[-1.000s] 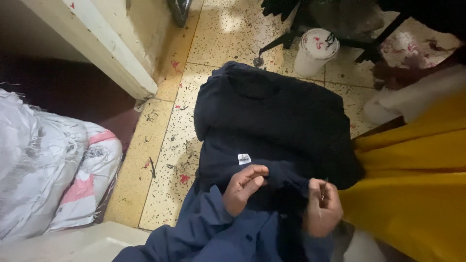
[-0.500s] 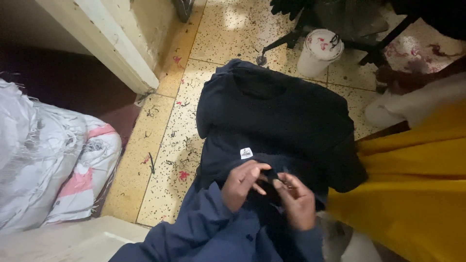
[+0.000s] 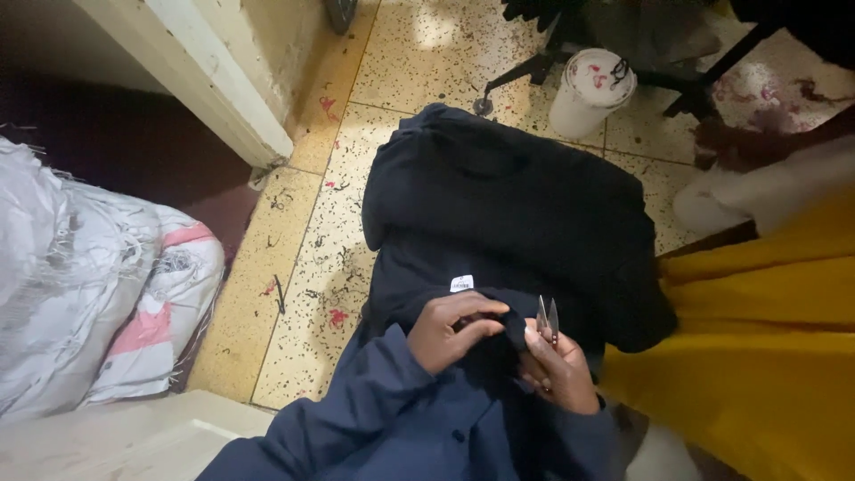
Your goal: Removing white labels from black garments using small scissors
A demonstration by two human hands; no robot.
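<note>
A dark navy garment (image 3: 512, 214) lies spread over my lap and hangs toward the floor, with a small white label (image 3: 461, 284) near its collar. My left hand (image 3: 450, 330) pinches a fold of the garment just below the label. My right hand (image 3: 557, 370) holds a small pair of metal thread snips (image 3: 547, 319), blades pointing up, right beside the pinched fold. Both my sleeves are dark blue.
Yellow fabric (image 3: 766, 356) is piled at the right. A white woven sack (image 3: 98, 303) sits at the left by a pale wall edge (image 3: 214, 89). A white bucket (image 3: 590, 93) stands on the speckled tile floor (image 3: 312, 258) beside black chair legs (image 3: 525, 67).
My right hand has drawn in next to my left and turned the snips so their blades stand up beside the fold. The left hand keeps pinching the garment.
</note>
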